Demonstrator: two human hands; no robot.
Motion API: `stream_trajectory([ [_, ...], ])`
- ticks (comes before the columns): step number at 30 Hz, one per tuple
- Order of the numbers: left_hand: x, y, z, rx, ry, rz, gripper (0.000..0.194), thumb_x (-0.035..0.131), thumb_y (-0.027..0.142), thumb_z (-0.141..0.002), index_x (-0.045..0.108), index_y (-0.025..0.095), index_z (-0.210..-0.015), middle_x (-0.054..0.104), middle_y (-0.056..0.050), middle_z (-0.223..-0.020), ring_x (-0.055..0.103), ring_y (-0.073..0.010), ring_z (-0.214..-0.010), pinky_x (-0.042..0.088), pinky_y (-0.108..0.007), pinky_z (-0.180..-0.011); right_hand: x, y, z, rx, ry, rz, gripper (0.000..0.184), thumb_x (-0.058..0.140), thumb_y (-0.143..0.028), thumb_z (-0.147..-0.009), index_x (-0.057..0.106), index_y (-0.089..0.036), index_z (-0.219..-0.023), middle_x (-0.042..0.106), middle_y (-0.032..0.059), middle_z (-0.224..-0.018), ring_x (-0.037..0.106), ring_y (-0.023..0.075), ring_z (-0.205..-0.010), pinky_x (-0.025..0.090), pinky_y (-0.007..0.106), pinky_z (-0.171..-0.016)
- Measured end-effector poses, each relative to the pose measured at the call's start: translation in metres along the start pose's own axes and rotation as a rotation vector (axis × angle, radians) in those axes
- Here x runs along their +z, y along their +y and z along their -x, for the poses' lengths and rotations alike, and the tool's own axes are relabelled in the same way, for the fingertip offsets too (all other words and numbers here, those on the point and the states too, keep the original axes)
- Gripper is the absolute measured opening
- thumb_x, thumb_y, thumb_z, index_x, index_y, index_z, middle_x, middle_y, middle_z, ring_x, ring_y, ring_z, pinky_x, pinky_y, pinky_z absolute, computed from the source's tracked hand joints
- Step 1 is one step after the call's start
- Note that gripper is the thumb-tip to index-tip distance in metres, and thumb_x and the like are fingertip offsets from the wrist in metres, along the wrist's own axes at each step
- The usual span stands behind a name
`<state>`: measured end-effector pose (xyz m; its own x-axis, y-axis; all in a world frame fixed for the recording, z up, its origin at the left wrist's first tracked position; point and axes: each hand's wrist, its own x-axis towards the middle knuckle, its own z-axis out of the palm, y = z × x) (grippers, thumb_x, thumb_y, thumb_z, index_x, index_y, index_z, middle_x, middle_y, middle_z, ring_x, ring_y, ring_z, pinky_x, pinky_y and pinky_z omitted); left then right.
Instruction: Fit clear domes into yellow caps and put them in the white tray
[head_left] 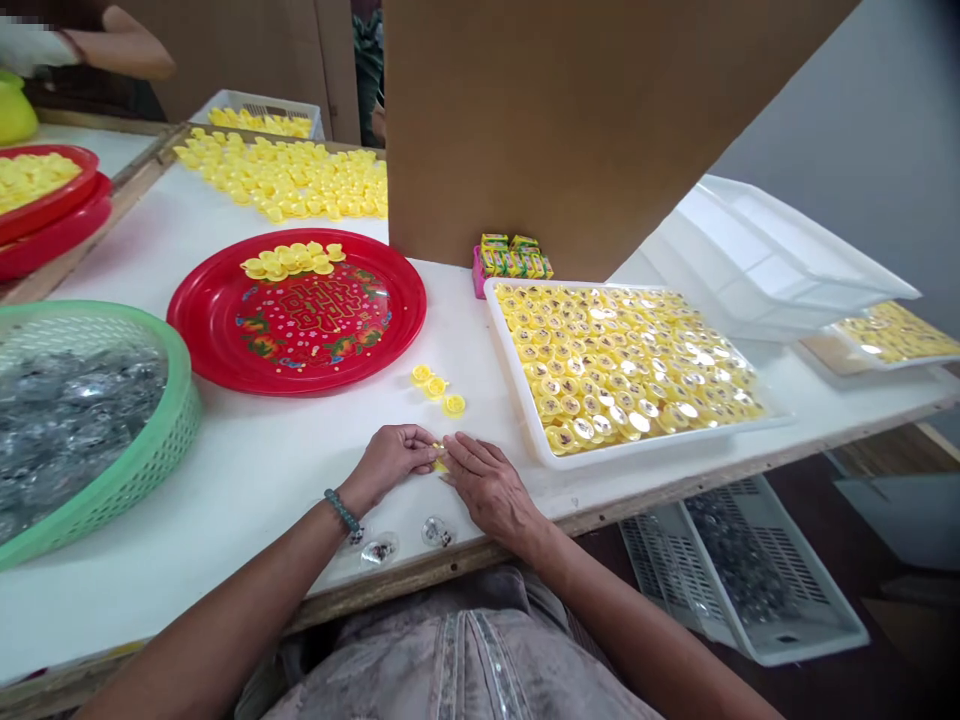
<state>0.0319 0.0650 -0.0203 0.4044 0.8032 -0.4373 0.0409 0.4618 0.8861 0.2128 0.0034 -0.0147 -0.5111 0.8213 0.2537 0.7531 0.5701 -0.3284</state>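
Just above the table's front edge, my left hand (394, 460) pinches a small yellow plastic piece (440, 462), mostly hidden by the fingers. The fingers of my right hand (491, 485) close over the same piece from the other side. Beyond my hands lie a few round yellow plastic pieces (454, 405). Nearer to me, a few clear round plastic pieces with dark marks (437, 532) rest beside my forearms. To the right stands a white tray (517, 400) packed with yellow round pieces under shiny clear tops (615, 350).
A red plate (202, 330) holds yellow pieces. At left is a green basket (176, 400) of clear pieces. A cardboard panel (525, 130) stands behind small boxes (517, 260). White bins (780, 250) are at right; a crate (810, 610) sits below. Another person's arm (124, 50) shows.
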Motion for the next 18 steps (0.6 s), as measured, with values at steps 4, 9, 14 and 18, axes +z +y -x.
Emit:
stream_trajectory([
  [4,-0.001,0.007,0.005,-0.044,-0.034,0.034,0.041,0.079,0.037,-0.055,0.064,0.011,-0.082,0.063,-0.005,-0.078,0.060,-0.0142,-0.071,0.050,-0.023,-0.067,0.006,0.006,0.000,0.030,0.101,-0.155,0.026,0.051,-0.019,-0.088,0.062,-0.021,-0.112,0.060,0.0057,-0.120,0.048,0.0200,-0.119,0.042,0.037,-0.097],
  [9,0.005,0.009,0.007,-0.075,-0.020,0.005,0.044,0.081,0.037,-0.053,0.062,0.011,-0.082,0.064,-0.005,-0.074,0.059,-0.0140,-0.069,0.048,-0.021,-0.064,0.013,0.013,-0.004,0.171,0.274,-0.304,0.017,0.062,-0.021,-0.080,0.066,-0.020,-0.097,0.069,0.0056,-0.095,0.061,0.0173,-0.095,0.049,0.031,-0.084],
  [14,0.014,0.008,0.004,-0.084,0.036,-0.101,0.043,0.080,0.041,-0.050,0.060,0.013,-0.077,0.063,-0.003,-0.066,0.060,-0.0172,-0.064,0.049,-0.026,-0.060,0.008,0.009,-0.006,0.114,0.205,-0.187,0.009,0.058,-0.022,-0.082,0.064,-0.019,-0.087,0.069,0.0042,-0.086,0.061,0.0154,-0.085,0.047,0.028,-0.082],
  [18,0.011,0.007,-0.005,-0.157,0.122,-0.278,0.042,0.074,0.048,-0.048,0.058,0.022,-0.077,0.066,0.002,-0.066,0.063,-0.0212,-0.070,0.053,-0.033,-0.068,0.013,0.009,-0.003,0.041,0.116,0.008,0.010,0.052,-0.022,-0.082,0.060,-0.021,-0.076,0.069,0.0004,-0.083,0.062,0.0125,-0.080,0.047,0.024,-0.081],
])
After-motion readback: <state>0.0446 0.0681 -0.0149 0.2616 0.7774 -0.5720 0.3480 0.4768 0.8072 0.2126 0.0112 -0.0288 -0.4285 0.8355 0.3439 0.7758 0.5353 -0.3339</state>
